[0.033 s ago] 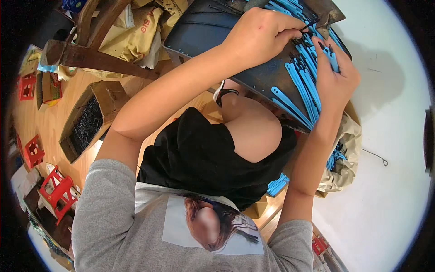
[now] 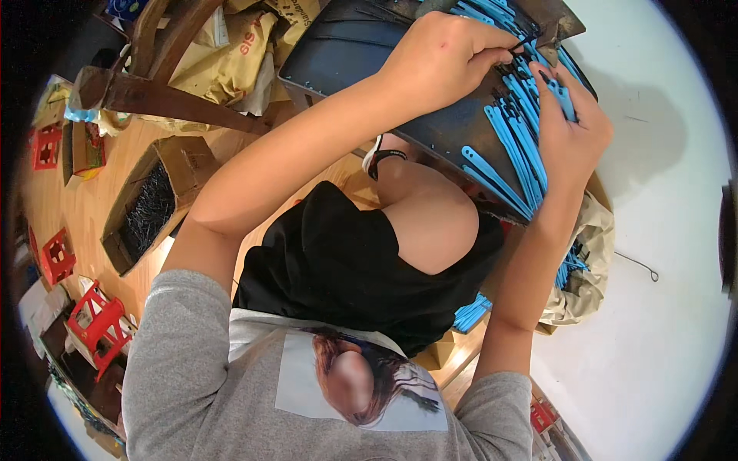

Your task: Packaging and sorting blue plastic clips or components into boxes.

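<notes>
My left hand (image 2: 442,61) is closed, thumb and forefinger pinching a thin black strip (image 2: 523,43) beside a rusty metal plate (image 2: 560,24). My right hand (image 2: 575,127) is closed around a light-blue piece with a dark tip (image 2: 563,100); its lower end is hidden in the palm. Between and below the hands, many flat light-blue plastic strips (image 2: 503,134) with holed ends lie across a dark, worn tabletop (image 2: 453,127). Some of them carry black ends.
An open cardboard box (image 2: 188,165) of thin black pieces sits on the wooden floor at left. A paper-lined container (image 2: 588,296) with blue pieces stands by the white wall. Also at left are a wooden stool (image 2: 177,104), yellowish sacks (image 2: 223,69) and a red plastic stool (image 2: 100,326).
</notes>
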The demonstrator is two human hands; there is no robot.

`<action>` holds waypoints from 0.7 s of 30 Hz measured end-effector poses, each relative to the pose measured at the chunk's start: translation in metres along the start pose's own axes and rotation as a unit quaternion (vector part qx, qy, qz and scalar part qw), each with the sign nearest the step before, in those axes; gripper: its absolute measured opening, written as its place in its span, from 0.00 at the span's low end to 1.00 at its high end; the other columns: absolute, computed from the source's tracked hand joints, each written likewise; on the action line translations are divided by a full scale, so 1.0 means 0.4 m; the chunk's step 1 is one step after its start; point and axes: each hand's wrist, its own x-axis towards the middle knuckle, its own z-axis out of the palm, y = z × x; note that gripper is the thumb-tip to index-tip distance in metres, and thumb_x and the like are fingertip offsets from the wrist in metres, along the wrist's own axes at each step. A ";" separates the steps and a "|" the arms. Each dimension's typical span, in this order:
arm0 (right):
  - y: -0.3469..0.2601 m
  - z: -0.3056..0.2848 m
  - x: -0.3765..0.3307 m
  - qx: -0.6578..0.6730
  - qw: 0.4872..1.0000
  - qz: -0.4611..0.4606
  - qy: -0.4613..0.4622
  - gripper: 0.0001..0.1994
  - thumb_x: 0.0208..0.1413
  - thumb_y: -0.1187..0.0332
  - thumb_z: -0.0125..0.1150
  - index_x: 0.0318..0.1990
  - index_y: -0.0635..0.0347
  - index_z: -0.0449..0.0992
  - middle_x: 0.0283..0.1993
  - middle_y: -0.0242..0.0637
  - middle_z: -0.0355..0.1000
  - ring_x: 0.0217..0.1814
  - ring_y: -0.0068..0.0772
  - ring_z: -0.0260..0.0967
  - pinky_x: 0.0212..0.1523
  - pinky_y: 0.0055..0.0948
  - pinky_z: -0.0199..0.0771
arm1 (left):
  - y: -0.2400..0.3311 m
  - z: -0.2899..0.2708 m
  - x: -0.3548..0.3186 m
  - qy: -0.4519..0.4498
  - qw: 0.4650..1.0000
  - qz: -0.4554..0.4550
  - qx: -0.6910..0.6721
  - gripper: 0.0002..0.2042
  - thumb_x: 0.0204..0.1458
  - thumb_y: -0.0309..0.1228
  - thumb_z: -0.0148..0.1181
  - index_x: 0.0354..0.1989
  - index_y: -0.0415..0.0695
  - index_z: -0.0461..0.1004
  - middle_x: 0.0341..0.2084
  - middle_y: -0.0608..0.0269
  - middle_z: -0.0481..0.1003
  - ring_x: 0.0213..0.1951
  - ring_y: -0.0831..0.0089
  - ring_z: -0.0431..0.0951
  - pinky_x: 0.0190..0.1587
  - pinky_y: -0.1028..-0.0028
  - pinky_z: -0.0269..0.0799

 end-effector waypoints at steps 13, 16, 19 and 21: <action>0.002 0.012 -0.006 -0.013 1.000 0.024 0.011 0.11 0.42 0.69 0.62 0.34 0.66 0.75 0.25 0.33 0.72 0.25 0.14 0.61 0.29 0.16 0.62 | -0.018 -0.006 0.017 -0.038 0.999 0.007 0.013 0.07 0.42 0.26 0.58 0.30 0.40 0.75 0.19 0.58 0.74 0.21 0.66 0.74 0.22 0.76 0.69; 0.001 0.011 0.004 -0.005 0.999 0.035 0.002 0.12 0.42 0.69 0.62 0.34 0.67 0.74 0.26 0.35 0.73 0.26 0.15 0.62 0.31 0.17 0.64 | -0.017 -0.009 0.017 -0.045 0.999 0.010 0.005 0.07 0.42 0.26 0.58 0.30 0.40 0.74 0.20 0.58 0.74 0.22 0.65 0.75 0.24 0.75 0.69; 0.003 0.015 0.004 0.000 0.999 0.034 -0.002 0.12 0.42 0.69 0.62 0.34 0.68 0.74 0.26 0.36 0.73 0.26 0.15 0.62 0.31 0.18 0.64 | -0.037 -0.003 0.015 -0.047 0.998 0.039 0.006 0.07 0.42 0.26 0.57 0.31 0.40 0.74 0.20 0.57 0.74 0.22 0.65 0.75 0.24 0.75 0.69; 0.012 0.020 0.004 0.001 0.999 0.033 -0.011 0.12 0.42 0.70 0.62 0.34 0.69 0.73 0.25 0.37 0.73 0.25 0.15 0.61 0.29 0.18 0.63 | -0.049 -0.001 0.015 -0.048 0.998 0.038 0.006 0.07 0.42 0.26 0.57 0.31 0.40 0.74 0.20 0.57 0.74 0.22 0.65 0.75 0.24 0.75 0.69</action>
